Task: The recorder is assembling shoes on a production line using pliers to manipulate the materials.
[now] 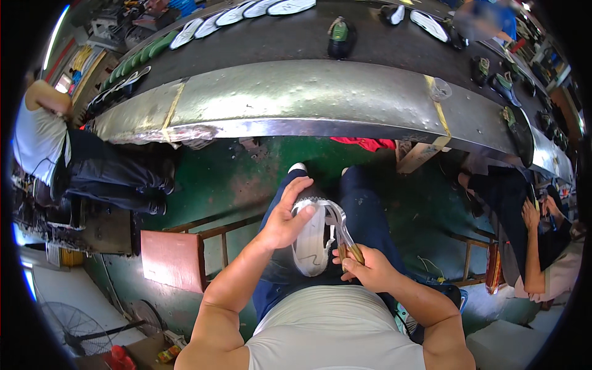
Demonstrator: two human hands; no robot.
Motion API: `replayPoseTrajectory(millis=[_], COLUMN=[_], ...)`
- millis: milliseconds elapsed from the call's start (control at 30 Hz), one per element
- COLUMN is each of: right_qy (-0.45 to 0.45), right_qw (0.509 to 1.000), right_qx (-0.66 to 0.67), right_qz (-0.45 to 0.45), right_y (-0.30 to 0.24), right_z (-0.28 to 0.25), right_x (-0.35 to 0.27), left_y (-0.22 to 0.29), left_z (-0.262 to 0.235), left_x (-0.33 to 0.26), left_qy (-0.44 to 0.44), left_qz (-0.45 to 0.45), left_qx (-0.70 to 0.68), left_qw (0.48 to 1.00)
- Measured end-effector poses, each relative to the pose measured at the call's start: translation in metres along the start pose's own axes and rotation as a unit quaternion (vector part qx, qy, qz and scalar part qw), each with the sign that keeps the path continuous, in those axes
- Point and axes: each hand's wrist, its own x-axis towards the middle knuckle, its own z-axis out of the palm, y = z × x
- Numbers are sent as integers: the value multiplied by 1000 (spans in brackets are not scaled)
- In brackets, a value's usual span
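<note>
The shoe (311, 246) rests sole up on your lap (369, 213), between your two hands. Your left hand (285, 217) holds its far end, thumb laid on the pale sole, fingers along the edge. Your right hand (368, 269) is wrapped around the handles of the pliers (345, 235), whose metal head lies at the shoe's far right edge; whether it bites there, I cannot tell. To do this well, brace the shoe firmly, hold your left thumb clear of the metal head, and squeeze evenly so the crimped rim isn't torn. Beyond you, the counter (277, 92) bears a dark shoe (341, 44) and a row of white soles (233, 15).
</note>
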Motion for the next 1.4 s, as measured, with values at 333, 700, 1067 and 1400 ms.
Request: replayPoseTrajectory(millis=[333,700,1067,1400], right_qy=[-92,-60,-72,38], right_qw=[970,986,993,917], right_qx=[217,144,89,-359], right_qz=[60,58,17,-169], right_y=[-23,-28,-24,2], right_z=[14,13,16,7], right_x=[2,21,38,53], left_y=[-1,6,-6,-19], left_z=[-17,-20,-23,-17], left_x=[-22,-22,-26,-36], left_qy=[-29,-40,-9,55], left_qz=[-24,-118,-123,-114], left_qx=[27,43,41,-84], left_qw=[999,991,991,988])
